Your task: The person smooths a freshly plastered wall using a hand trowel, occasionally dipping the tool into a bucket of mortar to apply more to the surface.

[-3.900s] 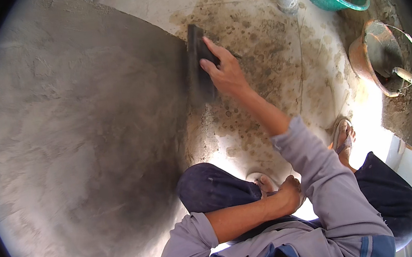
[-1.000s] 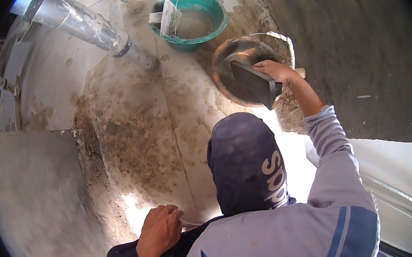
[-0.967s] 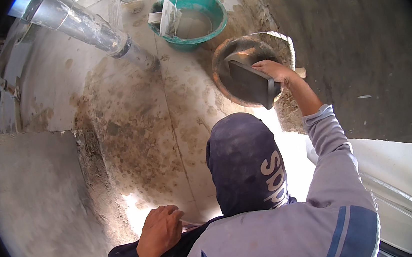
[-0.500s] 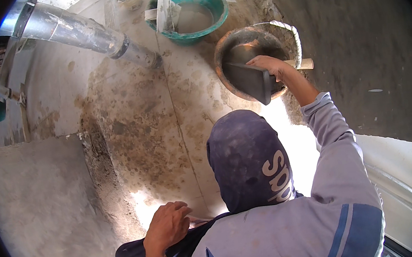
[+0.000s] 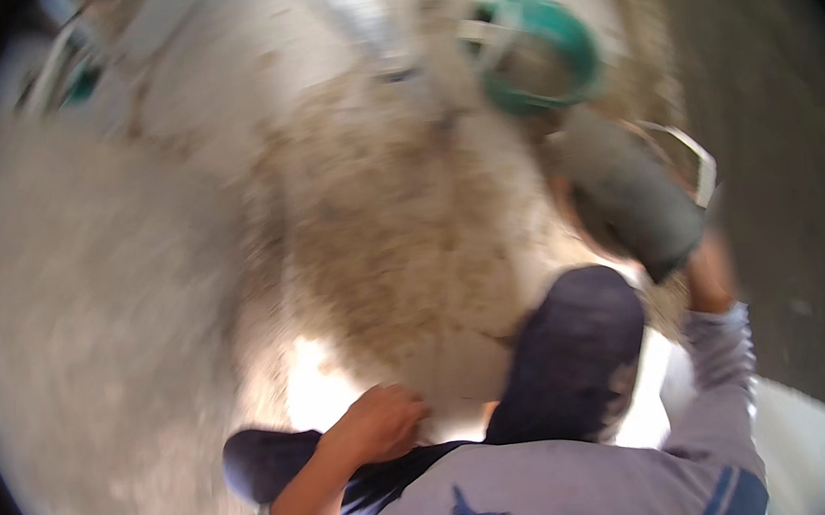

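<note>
My right hand (image 5: 710, 271) is at the right, blurred and closed behind a plastering float (image 5: 632, 194). The float's broad grey face is turned up and tilted over a round, brown-rimmed bucket (image 5: 569, 203), hiding most of it. A white rope handle (image 5: 704, 167) arches from that bucket's far right side. Above my bent left leg, my left hand (image 5: 388, 423) hangs with its fingers curled in, and I see nothing in it.
Beyond the bucket stands a green basin (image 5: 585, 60) with grey mix and a pale flat tool inside. A metallic pipe (image 5: 362, 16) reaches down at the far middle. Smooth grey surfaces (image 5: 107, 320) flank the stained floor (image 5: 390, 230) on both sides.
The float has come up out of the bucket, its broad face turned upward. My view has swung left, so things sit further right. My left hand's fingers look more curled.
</note>
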Motion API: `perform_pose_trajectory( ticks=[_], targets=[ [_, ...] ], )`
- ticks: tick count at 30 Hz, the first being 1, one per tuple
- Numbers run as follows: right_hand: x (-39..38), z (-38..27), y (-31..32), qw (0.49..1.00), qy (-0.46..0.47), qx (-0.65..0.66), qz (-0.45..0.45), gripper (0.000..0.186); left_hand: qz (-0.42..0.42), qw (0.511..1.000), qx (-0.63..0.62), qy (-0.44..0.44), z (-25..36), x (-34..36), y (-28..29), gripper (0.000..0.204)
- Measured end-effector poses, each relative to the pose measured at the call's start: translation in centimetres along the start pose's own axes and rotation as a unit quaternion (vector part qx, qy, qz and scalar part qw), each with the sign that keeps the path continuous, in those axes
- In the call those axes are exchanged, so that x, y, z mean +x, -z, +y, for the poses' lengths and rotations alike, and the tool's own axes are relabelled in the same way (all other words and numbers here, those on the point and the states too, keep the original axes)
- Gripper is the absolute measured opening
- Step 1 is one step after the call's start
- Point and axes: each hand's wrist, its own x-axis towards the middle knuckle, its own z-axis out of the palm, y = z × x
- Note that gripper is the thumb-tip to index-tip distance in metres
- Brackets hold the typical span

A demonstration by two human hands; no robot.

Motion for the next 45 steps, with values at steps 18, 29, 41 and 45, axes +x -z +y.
perform_pose_trajectory(
  ticks=[18,29,41,45],
  targets=[
    [17.4,16.5,-42.8,0.949,0.17,0.217,-0.155,0.051,0.148,0.986,-0.066,-0.023,2.4,0.5,-6.4,0.014],
    [18.7,16.6,-48.9,0.973,0.165,0.159,-0.023,0.051,0.174,0.983,-0.047,-0.046,0.8,0.3,-9.1,0.017],
    [9.0,15.6,-49.2,0.948,0.27,0.017,-0.165,0.06,0.204,0.977,-0.046,-0.051,0.6,0.1,-9.4,0.024],
    [14.4,18.2,-48.8,0.986,0.121,0.111,-0.025,0.055,0.191,0.978,-0.067,-0.046,1.0,0.4,-8.7,0.023]
  ],
)
